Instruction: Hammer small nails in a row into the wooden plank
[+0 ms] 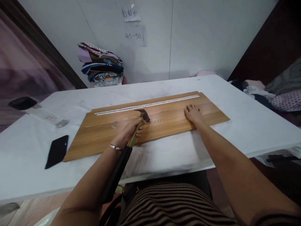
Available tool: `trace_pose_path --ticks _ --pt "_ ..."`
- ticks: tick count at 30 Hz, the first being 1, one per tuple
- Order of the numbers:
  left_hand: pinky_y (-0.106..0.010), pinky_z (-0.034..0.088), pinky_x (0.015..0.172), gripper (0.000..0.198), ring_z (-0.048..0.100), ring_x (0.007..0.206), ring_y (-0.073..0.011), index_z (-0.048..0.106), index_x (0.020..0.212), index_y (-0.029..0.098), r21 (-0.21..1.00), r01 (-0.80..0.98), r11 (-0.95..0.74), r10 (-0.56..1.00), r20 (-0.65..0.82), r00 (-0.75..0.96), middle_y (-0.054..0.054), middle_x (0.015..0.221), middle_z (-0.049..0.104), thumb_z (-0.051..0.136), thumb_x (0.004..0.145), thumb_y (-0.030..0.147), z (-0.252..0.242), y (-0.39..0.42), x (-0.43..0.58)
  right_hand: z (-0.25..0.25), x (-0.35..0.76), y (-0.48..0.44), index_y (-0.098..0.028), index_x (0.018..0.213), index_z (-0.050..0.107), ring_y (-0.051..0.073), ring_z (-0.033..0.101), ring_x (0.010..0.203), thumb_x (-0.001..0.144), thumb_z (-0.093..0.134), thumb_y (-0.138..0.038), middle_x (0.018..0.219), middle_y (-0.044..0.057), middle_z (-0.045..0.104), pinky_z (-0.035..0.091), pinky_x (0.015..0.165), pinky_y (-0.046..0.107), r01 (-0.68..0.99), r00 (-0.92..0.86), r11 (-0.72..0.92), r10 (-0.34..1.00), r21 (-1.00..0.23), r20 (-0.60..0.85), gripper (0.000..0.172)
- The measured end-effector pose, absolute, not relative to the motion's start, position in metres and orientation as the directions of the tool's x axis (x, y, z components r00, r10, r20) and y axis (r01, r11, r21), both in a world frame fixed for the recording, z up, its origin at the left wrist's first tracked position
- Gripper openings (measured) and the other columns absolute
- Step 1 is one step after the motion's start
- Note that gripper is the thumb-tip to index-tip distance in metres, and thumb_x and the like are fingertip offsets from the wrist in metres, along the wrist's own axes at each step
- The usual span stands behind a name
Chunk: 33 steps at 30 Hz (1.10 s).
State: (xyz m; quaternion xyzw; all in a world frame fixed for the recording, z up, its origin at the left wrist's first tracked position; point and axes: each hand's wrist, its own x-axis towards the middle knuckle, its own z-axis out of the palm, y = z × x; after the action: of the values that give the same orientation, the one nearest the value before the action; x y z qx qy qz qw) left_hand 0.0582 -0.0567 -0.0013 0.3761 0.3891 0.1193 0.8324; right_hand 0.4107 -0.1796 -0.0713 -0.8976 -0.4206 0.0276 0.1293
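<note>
- Two bare hands work at a wood-grain board (172, 111), which lies flat on a white-covered table (249, 128), slightly askew to its near edge.
- The left hand (131, 130) has its fingers wrapped around a hammer (124, 158), gripping the yellowish part of the handle just below the head; the black grip runs back beside the forearm, past the table edge.
- The hammer's dark claw head is over the middle of the board; whether it touches the wood, I cannot tell.
- The right hand (194, 114) rests palm down toward the board's right end, fingers slightly spread and a little bent, holding nothing.
- Between the hands, beside the hammer head, runs a short row of small dark marks (158, 120), too tiny to make out.
- A few loose nails (114, 125) lie on the board, left of the hammer.
- White strips (145, 105) run along the board's far side.
- A black phone (57, 151) lies by its left end.
- Folded clothes (102, 67) are stacked near the wall.
</note>
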Motion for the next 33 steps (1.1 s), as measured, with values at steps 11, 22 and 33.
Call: trace_pose_path --ticks 11,22,33 --pt "-0.013 0.027 0.032 0.02 0.034 0.037 -0.0046 0.057 0.089 0.016 0.742 0.119 0.66 0.52 -0.565 0.641 0.005 0.058 0.043 0.055 0.097 0.034 0.0035 -0.0602 0.0608 -0.0684 0.4082 -0.1806 -0.019 0.131 0.061 0.032 0.041 0.143 0.103 0.027 -0.038 0.153 0.017 0.053 0.03 0.114 0.057 0.748 0.647 -0.623 0.761 -0.228 0.047 0.048" --pt "-0.013 0.027 0.032 0.021 0.034 0.037 -0.0044 0.059 0.09 0.016 0.744 0.115 0.658 0.514 -0.556 0.654 0.005 0.058 0.043 0.055 0.097 0.035 0.0005 -0.0593 0.0617 -0.0682 0.4076 -0.1806 -0.019 0.128 0.063 0.033 0.042 0.142 0.103 0.027 -0.038 0.15 0.017 0.055 0.03 0.114 0.057 0.745 0.65 -0.622 0.758 -0.24 0.057 0.047" --pt "-0.013 0.028 0.032 0.021 0.034 0.037 -0.005 0.057 0.093 0.016 0.738 0.118 0.665 0.499 -0.556 0.664 0.006 0.059 0.043 0.052 0.099 0.036 -0.0014 -0.0567 0.0601 -0.0682 0.4069 -0.1804 -0.018 0.129 0.062 0.033 0.042 0.143 0.102 0.029 -0.037 0.152 0.018 0.053 0.029 0.115 0.058 0.742 0.652 -0.62 0.756 -0.254 0.059 0.047"
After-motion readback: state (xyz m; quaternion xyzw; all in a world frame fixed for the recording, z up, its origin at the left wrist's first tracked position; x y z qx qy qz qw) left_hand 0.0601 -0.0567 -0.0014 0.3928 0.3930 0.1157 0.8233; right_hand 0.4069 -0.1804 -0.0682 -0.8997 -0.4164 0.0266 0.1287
